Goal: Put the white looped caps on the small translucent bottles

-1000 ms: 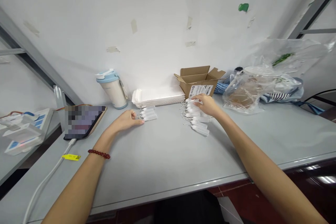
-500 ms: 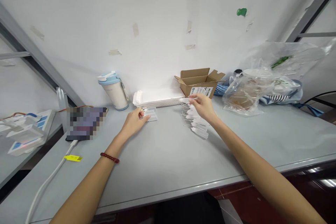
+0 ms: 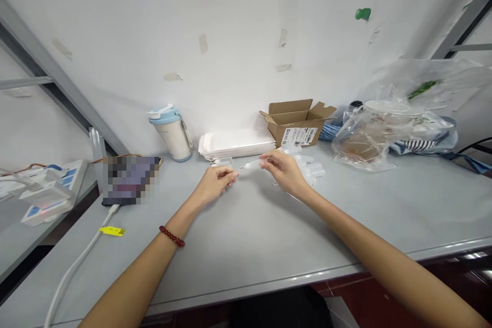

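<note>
Between the thumb and fingers of my right hand is a small translucent white plastic piece, its thin end pointing left. My left hand is pinched closed just beside that thin end; whatever its fingertips hold is too small to make out. Partly hidden behind my right hand lies a loose pile of similar translucent pieces. Another few clear pieces rest on the grey table behind my left hand.
A stack of white trays lies along the wall beside an open cardboard box. Left of them stands a cream tumbler. A phone with a white cable is at the left, a plastic bag at the right.
My right hand has moved left and down from the pile with a plastic piece. My left hand has moved right, away from the clear pieces, and the hands are now close together.
</note>
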`<action>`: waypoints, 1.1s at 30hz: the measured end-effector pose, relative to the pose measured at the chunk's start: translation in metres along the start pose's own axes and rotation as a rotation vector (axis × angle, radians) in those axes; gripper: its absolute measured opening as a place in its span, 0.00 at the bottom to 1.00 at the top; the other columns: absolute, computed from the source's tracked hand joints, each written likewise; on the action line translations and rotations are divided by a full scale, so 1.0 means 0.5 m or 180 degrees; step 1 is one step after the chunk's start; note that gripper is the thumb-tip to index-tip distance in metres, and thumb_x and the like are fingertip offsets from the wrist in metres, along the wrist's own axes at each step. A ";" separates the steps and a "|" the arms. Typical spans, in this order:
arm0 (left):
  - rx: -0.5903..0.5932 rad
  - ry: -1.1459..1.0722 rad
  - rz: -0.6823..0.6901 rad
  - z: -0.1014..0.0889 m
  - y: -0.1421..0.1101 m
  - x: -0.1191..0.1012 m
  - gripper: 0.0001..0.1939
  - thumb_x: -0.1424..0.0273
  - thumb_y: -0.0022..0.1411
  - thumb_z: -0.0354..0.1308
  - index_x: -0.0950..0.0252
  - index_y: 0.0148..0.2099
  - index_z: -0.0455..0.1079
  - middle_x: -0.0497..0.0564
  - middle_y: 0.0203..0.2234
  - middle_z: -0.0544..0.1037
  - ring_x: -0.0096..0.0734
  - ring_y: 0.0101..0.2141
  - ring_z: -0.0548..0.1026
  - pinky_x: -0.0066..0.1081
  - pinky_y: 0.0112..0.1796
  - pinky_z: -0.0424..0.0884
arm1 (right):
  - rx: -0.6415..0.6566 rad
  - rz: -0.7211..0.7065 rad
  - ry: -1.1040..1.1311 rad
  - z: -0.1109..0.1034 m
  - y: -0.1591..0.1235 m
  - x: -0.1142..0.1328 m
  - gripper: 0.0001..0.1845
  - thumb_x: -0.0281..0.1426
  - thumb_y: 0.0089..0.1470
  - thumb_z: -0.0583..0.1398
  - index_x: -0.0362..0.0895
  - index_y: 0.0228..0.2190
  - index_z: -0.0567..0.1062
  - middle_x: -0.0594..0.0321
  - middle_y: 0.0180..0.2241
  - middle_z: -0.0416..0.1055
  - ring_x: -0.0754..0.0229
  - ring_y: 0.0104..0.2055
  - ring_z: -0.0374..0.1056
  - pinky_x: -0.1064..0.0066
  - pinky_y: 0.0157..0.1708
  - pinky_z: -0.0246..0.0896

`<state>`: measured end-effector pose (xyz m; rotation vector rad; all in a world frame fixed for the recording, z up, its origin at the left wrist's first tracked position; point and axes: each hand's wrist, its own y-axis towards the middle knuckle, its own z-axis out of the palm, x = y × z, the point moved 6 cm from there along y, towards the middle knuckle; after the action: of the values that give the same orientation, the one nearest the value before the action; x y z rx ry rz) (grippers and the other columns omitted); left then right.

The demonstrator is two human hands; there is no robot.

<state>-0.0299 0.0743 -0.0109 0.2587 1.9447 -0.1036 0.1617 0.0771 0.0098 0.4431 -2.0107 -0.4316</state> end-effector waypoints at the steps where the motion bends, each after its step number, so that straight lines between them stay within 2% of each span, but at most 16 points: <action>1: 0.0013 -0.0044 -0.0048 0.001 -0.001 -0.001 0.15 0.58 0.51 0.58 0.67 0.27 0.70 0.47 0.20 0.69 0.22 0.18 0.62 0.26 0.21 0.59 | -0.0016 -0.0005 0.0049 0.000 0.000 0.000 0.07 0.33 0.51 0.59 0.44 0.33 0.74 0.62 0.31 0.70 0.61 0.31 0.67 0.70 0.30 0.60; 5: 0.0081 -0.0274 -0.0244 0.003 -0.005 0.000 0.18 0.56 0.51 0.60 0.67 0.24 0.67 0.46 0.18 0.67 0.20 0.17 0.60 0.26 0.21 0.58 | 0.0038 -0.0030 0.0245 0.003 -0.003 0.005 0.08 0.33 0.51 0.59 0.44 0.34 0.73 0.63 0.28 0.69 0.62 0.31 0.65 0.71 0.28 0.58; 10: 0.0080 -0.0744 -0.0328 -0.004 -0.006 0.004 0.16 0.59 0.46 0.65 0.69 0.27 0.71 0.49 0.23 0.71 0.22 0.21 0.64 0.27 0.24 0.62 | 0.0126 0.0004 0.0288 0.006 -0.006 0.013 0.09 0.34 0.51 0.59 0.43 0.34 0.74 0.63 0.28 0.70 0.62 0.30 0.65 0.71 0.28 0.58; 15: 0.0231 -0.0854 -0.0379 0.002 -0.010 -0.001 0.15 0.61 0.46 0.65 0.68 0.29 0.72 0.51 0.26 0.72 0.24 0.24 0.66 0.26 0.24 0.62 | 0.0147 0.0168 0.0492 0.004 -0.007 0.013 0.10 0.34 0.51 0.58 0.42 0.35 0.73 0.63 0.26 0.70 0.60 0.31 0.68 0.69 0.29 0.59; 24: 0.0278 -0.0855 -0.0366 0.007 -0.012 -0.006 0.13 0.62 0.49 0.64 0.68 0.29 0.71 0.50 0.26 0.71 0.24 0.25 0.66 0.26 0.24 0.62 | 0.0156 0.0187 0.0502 0.004 -0.005 0.010 0.08 0.33 0.53 0.57 0.43 0.33 0.72 0.65 0.25 0.70 0.58 0.32 0.72 0.69 0.30 0.61; 33: 0.0299 -0.0851 -0.0303 0.007 -0.008 0.002 0.13 0.61 0.49 0.64 0.68 0.30 0.71 0.51 0.27 0.73 0.25 0.25 0.67 0.27 0.24 0.62 | 0.0118 -0.0230 0.0059 -0.001 -0.005 0.024 0.07 0.30 0.54 0.55 0.43 0.33 0.73 0.64 0.25 0.71 0.61 0.28 0.68 0.70 0.29 0.59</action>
<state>-0.0281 0.0700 -0.0136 0.2029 1.6881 -0.2789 0.1571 0.0692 0.0177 0.5422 -1.9919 -0.4338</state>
